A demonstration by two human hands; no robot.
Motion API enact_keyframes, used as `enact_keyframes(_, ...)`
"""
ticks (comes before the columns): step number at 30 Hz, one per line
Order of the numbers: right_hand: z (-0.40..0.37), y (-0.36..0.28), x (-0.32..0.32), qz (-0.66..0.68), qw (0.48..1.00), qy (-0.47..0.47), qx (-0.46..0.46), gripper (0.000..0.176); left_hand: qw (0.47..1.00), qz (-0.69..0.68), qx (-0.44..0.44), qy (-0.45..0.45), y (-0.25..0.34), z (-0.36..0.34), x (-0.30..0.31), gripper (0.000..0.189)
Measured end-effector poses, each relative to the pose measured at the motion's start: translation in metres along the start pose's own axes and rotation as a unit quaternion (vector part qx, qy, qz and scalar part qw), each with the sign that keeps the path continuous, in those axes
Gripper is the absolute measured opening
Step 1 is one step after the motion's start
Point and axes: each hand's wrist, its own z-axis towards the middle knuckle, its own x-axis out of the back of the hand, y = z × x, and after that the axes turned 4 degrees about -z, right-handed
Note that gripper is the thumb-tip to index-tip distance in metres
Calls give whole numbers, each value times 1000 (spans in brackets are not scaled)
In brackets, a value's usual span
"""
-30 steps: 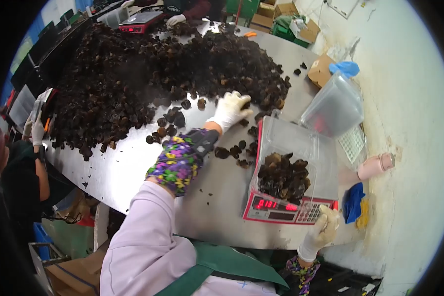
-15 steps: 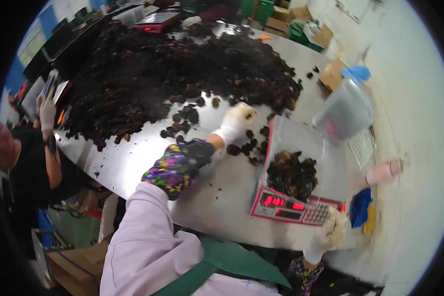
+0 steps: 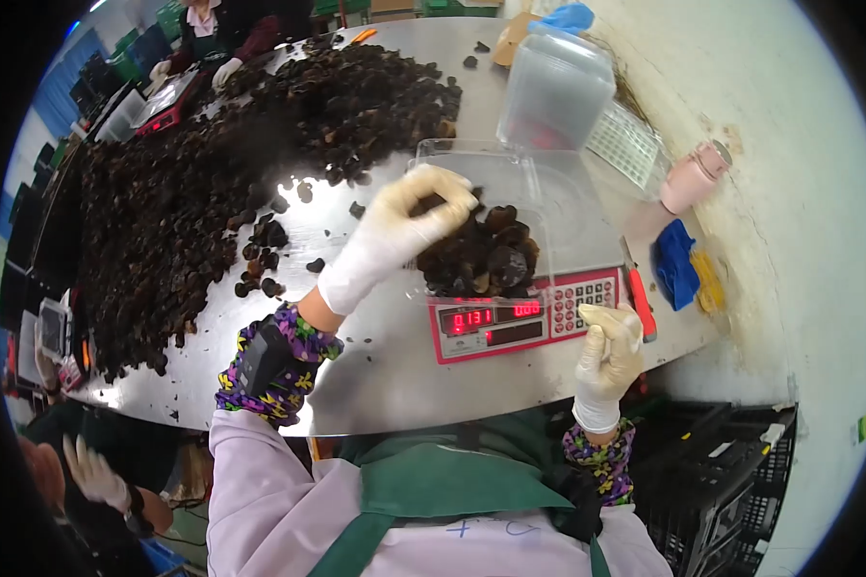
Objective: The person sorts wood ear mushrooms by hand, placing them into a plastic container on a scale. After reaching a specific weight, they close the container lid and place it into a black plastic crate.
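Note:
My left hand (image 3: 404, 226), in a white glove, hangs over a clear plastic container (image 3: 548, 226) with thumb and fingers curled together. A dark mushroom-like piece (image 3: 478, 196) shows at its fingertips. Below it, dark brown curled pieces (image 3: 491, 255) lie heaped in the container. The container rests on a red and white digital scale (image 3: 496, 332), whose lit display seems to read 0.131. My right hand (image 3: 608, 365), also gloved, is beside the scale's keypad with its fingers curled in; nothing shows in them.
A broad heap of the same dark pieces (image 3: 260, 144) covers the far left of the metal table (image 3: 385, 385). On the right are a translucent bin (image 3: 558, 91), pink bottle (image 3: 695, 178), blue cloth (image 3: 676, 264) and red-handled tool (image 3: 642, 303). Other people work left and beyond.
My left hand has moved from the loose pieces on the table to above the container. My right hand stays curled near the keypad. The view has turned rightward and down.

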Motion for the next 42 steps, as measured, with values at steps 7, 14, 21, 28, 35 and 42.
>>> enact_keyframes(7, -4, 0, 1, 16, 999, -26, 17, 13, 920, 364, -72, -125, 0, -3, -33, 85)
enact_keyframes(14, 2, 0, -11, 10, 999, -48, 18, 18, 987, 158, -10, -7, -4, -37, -12, 76)
enact_keyframes(21, 13, -2, -20, 4, 997, -77, 23, 26, 974, 188, 23, 125, -10, -65, -11, 32)
enact_keyframes(28, 21, -10, -43, -12, 984, -164, 75, 22, 883, 453, -85, 92, -19, -51, -32, 12)
enact_keyframes(35, 36, 1, -41, -43, 990, -123, 49, 17, 951, 284, -45, 111, -26, -48, -18, 16)
enact_keyframes(42, 86, 30, -68, -14, 983, -179, 27, 20, 945, 298, -50, 125, -11, -35, -32, 37)
